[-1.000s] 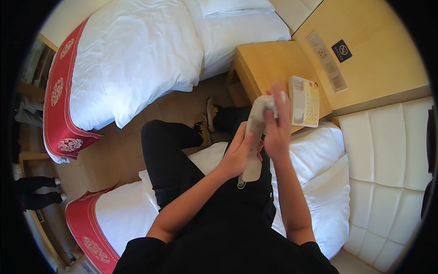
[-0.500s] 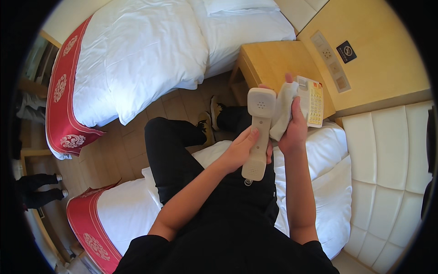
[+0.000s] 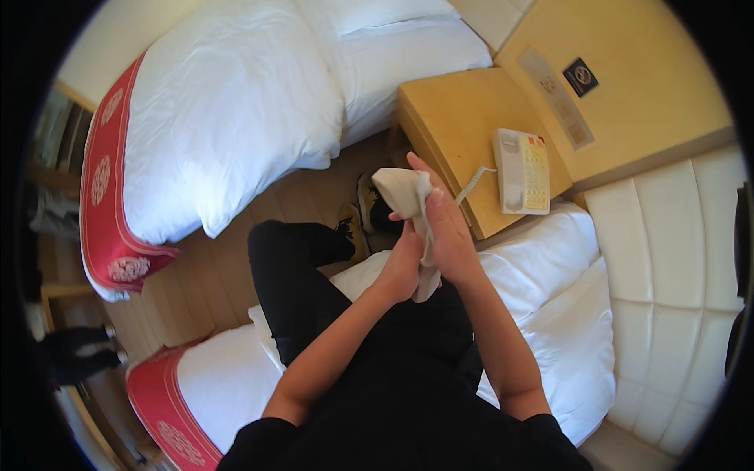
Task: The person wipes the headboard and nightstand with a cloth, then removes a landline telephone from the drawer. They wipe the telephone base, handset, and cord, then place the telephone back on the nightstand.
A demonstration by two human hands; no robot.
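Note:
My left hand [image 3: 403, 265] grips the handle of a cream telephone handset [image 3: 393, 191] above my lap. The handset's upper end tips up and away, and its lower end shows below my fingers. My right hand [image 3: 449, 235] presses a pale cloth [image 3: 426, 226] along the handset's right side, with the fingers reaching round behind it. Part of the cloth is hidden between hand and handset. On the wooden nightstand [image 3: 448, 102] rests the telephone base [image 3: 512, 177], its cradle bare and its keypad side covered in yellow labels. A coiled cord [image 3: 474, 184] runs from the base toward the handset.
I sit on a white bed [image 3: 542, 337] beside a padded headboard [image 3: 660, 259]. Across the narrow floor gap stands another white bed [image 3: 236, 102] with a red runner [image 3: 100, 180]. A socket panel [image 3: 554, 94] is on the wall. Another person's dark-clothed legs [image 3: 75, 353] show at the far left.
Both hands have moved left with the handset and cloth, away from the telephone base. The cloth, held apart beside the handset before, now lies against it, and the handset has turned.

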